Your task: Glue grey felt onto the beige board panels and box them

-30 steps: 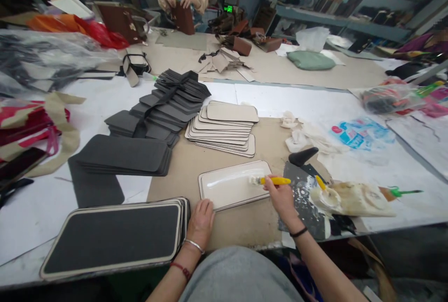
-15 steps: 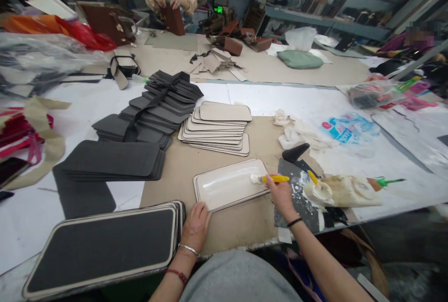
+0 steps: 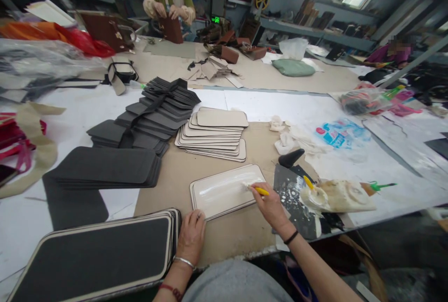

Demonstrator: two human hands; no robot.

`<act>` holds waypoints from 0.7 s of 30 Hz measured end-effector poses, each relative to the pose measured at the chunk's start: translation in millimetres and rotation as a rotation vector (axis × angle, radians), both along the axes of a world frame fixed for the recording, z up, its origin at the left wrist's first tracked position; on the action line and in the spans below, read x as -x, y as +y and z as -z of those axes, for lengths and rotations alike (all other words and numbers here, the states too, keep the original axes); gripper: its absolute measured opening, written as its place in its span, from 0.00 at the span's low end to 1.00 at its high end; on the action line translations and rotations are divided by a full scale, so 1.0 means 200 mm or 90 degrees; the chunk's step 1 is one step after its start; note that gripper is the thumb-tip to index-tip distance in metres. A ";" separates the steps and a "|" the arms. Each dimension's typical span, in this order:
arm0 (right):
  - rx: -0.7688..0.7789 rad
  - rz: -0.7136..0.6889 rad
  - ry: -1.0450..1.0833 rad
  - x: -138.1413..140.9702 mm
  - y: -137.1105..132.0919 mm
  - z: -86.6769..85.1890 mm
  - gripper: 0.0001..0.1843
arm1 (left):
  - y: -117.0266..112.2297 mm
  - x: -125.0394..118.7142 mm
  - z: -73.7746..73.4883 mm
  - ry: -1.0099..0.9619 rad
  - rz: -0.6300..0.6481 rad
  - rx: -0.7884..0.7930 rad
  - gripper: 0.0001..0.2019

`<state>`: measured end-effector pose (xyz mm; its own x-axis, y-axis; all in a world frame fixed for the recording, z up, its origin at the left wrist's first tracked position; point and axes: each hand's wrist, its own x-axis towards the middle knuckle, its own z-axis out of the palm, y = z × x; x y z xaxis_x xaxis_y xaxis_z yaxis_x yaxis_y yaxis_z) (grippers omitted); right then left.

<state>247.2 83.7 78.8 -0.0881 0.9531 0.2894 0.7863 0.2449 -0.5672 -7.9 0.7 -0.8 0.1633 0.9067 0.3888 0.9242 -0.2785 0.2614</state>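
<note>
"How do we have our right hand (image 3: 272,207) set?"

"It comes in from the right, forearm slanting up and forward, fingers closed around a yellow-handled brush (image 3: 262,191). The bristle end points left, against the glossy cream panel (image 3: 224,195)."

"So the panel lies just left of that grip?"

"Yes, with wet-looking white coating (image 3: 227,187) streaked across it and the edge of a lower panel (image 3: 192,195) showing beneath."

"And our left hand (image 3: 191,233)?"

"Left of the brush grip and nearer to us, palm down, fingers together and unclenched, tips resting at the panel's near left corner."

"What can't we make out?"

"Our right fingers cover part of the brush handle, and the bristles blur into the coating. Our left palm is out of sight. Left of that hand, the stack of black-centred panels (image 3: 101,250) is cut off at the bottom."

"And right of the brush grip?"

"A white-spattered dark sheet (image 3: 286,185), then a crusted container (image 3: 315,198) with a second yellow handle (image 3: 308,182) sticking out; we can't tell its contents."
</note>
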 end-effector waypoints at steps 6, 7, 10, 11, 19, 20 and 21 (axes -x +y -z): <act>0.002 0.032 -0.075 0.00 0.03 0.01 0.13 | 0.00 0.00 -0.01 -0.010 0.019 0.035 0.09; 0.022 0.003 -0.060 0.06 0.02 0.00 0.13 | 0.00 0.00 -0.01 -0.011 0.016 0.036 0.09; 0.082 -0.070 0.074 0.29 -0.03 -0.01 0.11 | 0.00 0.00 -0.01 -0.011 0.014 0.036 0.09; 0.110 -0.062 0.134 0.37 -0.03 -0.01 0.11 | 0.00 0.00 -0.01 -0.010 0.015 0.035 0.09; 0.298 0.130 0.353 0.43 0.22 0.10 0.16 | 0.01 -0.01 -0.01 -0.004 0.019 0.025 0.08; 0.277 0.164 0.306 0.34 0.25 0.11 0.17 | 0.01 0.00 -0.01 -0.002 0.025 0.024 0.08; 0.252 0.201 0.259 0.24 0.27 0.11 0.17 | 0.01 0.00 -0.01 0.000 0.029 0.025 0.08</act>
